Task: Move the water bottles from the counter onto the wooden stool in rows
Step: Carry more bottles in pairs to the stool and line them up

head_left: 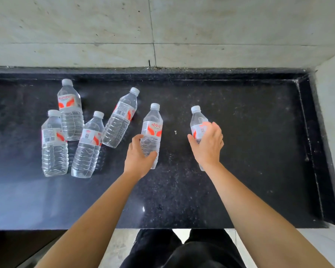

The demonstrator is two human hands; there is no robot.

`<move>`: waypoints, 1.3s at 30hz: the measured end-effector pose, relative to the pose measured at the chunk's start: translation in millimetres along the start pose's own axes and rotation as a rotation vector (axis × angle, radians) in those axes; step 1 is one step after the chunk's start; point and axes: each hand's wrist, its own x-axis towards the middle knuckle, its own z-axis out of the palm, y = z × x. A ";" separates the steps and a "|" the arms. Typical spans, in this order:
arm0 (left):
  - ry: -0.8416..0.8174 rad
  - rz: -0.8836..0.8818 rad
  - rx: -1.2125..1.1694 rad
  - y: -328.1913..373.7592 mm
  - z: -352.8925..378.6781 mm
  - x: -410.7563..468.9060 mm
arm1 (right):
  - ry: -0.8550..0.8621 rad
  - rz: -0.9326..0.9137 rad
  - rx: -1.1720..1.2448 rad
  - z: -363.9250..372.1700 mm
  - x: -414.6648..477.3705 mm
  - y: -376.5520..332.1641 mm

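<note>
While arms reach forward, left hand (138,157) clasping centre bottle (152,128), right hand (208,144) wrapping right bottle (197,122)

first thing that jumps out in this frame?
Both hands are out over the black counter, each closing on a standing water bottle: the left hand wraps the centre bottle, the right hand covers the rightmost bottle. To the left, four more bottles stand bunched close together. The wooden stool is not in view.
</note>
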 end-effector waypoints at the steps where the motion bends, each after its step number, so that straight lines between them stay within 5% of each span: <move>1: 0.024 -0.007 0.014 -0.3 0.3 2.3 | -0.023 0.060 0.072 -2.9 3.7 -0.6; 9: 0.119 -0.020 0.135 23.3 3.9 29.1 | -0.188 0.213 0.004 -3.7 13.0 9.4; 23: 0.122 -0.019 0.250 4.5 9.1 4.5 | -0.201 -0.019 -0.432 -21.7 -28.1 29.8; 27: 0.135 -0.006 0.244 -2.9 13.6 -7.3 | -0.255 -0.139 -0.397 -28.4 -24.8 35.9; 32: 0.148 -0.038 0.219 -8.3 21.8 -25.7 | -0.408 0.029 -0.221 -42.8 -33.2 53.0; 39: 0.152 -0.163 0.172 -5.6 44.9 -68.6 | -0.460 -0.027 -0.115 -55.5 -77.0 91.8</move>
